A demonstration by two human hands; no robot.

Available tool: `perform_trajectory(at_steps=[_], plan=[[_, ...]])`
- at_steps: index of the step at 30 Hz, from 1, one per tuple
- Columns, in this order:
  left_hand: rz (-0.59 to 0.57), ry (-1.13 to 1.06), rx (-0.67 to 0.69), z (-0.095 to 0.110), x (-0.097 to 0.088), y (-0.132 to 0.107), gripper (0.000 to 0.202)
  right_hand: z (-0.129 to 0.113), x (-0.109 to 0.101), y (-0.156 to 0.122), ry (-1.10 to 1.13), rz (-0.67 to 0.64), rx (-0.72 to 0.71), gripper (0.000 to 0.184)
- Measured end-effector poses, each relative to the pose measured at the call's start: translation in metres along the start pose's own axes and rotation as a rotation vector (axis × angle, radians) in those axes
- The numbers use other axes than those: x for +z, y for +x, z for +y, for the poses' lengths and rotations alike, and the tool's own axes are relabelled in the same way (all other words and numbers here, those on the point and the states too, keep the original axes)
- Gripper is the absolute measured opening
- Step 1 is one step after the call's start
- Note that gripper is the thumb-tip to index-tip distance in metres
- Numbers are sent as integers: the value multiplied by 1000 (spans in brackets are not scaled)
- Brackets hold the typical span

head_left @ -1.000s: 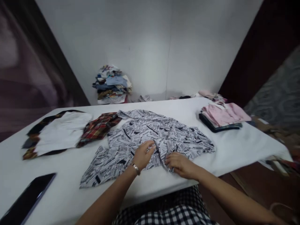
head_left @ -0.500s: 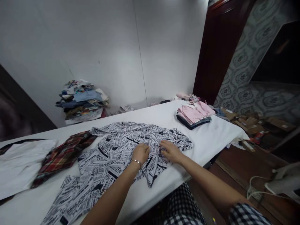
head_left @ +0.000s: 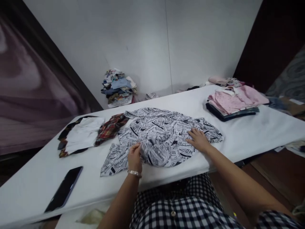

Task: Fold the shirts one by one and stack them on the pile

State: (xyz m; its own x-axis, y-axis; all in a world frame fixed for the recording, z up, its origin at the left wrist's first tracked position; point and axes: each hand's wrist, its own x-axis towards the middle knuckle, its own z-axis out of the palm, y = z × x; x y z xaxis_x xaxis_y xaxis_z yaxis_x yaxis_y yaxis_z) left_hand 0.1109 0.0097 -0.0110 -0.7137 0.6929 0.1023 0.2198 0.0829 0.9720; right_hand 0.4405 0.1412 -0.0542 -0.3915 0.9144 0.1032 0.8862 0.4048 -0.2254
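Observation:
A black-and-white newspaper-print shirt (head_left: 159, 127) lies spread on the white-covered table, its near part bunched and folded over. My left hand (head_left: 135, 156), with a bracelet at the wrist, pinches the shirt's near edge and lifts it slightly. On the shirt's right part, near a sleeve, my right hand (head_left: 198, 140) rests flat with its fingers spread. Just left of the shirt lie a red plaid garment (head_left: 111, 128) and a white garment (head_left: 83, 133).
A dark phone (head_left: 64, 189) lies at the table's front left. To the right sits a folded stack topped by a pink shirt (head_left: 235, 99). A tall clothes pile (head_left: 119, 87) stands by the wall behind the table (head_left: 269, 133).
My left hand has drawn the shirt's near edge leftward, and the fabric there has folded over. My right hand has flattened and moved apart from it. The view has turned left.

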Motion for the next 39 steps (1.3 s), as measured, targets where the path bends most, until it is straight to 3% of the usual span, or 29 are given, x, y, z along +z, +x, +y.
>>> perform_trajectory(at_steps=[3,5,7,11,14,16,18,21,25,27,30,34,37,39], plan=[[74,86,-26,-9,-30,-5,26,0,0,-1,-11,0,-8,66],[51,206,76,1,-33,-10,30,0,0,-1,-14,1,-13,65],[-80,393,233,17,-22,-19,37,-1,1,-1,-5,-1,-8,65],[-401,795,476,36,22,-34,53,-1,-4,1,66,-35,31,66],[-494,945,473,38,38,-29,23,5,-19,-4,251,-27,35,64],[-428,848,412,40,34,-17,22,9,-34,-16,374,29,-21,62],[-294,596,347,45,21,-3,26,10,-46,-34,422,43,-144,57],[-134,120,198,60,3,16,23,4,-52,-61,372,-59,-358,53],[-142,-508,27,90,-6,33,17,-8,-41,-73,240,-80,-451,50],[-206,-711,36,106,-7,40,14,-9,-33,-68,202,-30,-433,45],[-298,-818,51,129,-9,55,16,-3,-31,-53,202,10,-375,37],[-350,-866,53,150,-11,87,21,11,-49,-20,299,159,-81,39],[-300,-955,49,144,-13,110,21,17,-63,8,325,381,88,39],[-234,-997,-23,125,-17,116,19,17,-62,18,306,450,45,37]])
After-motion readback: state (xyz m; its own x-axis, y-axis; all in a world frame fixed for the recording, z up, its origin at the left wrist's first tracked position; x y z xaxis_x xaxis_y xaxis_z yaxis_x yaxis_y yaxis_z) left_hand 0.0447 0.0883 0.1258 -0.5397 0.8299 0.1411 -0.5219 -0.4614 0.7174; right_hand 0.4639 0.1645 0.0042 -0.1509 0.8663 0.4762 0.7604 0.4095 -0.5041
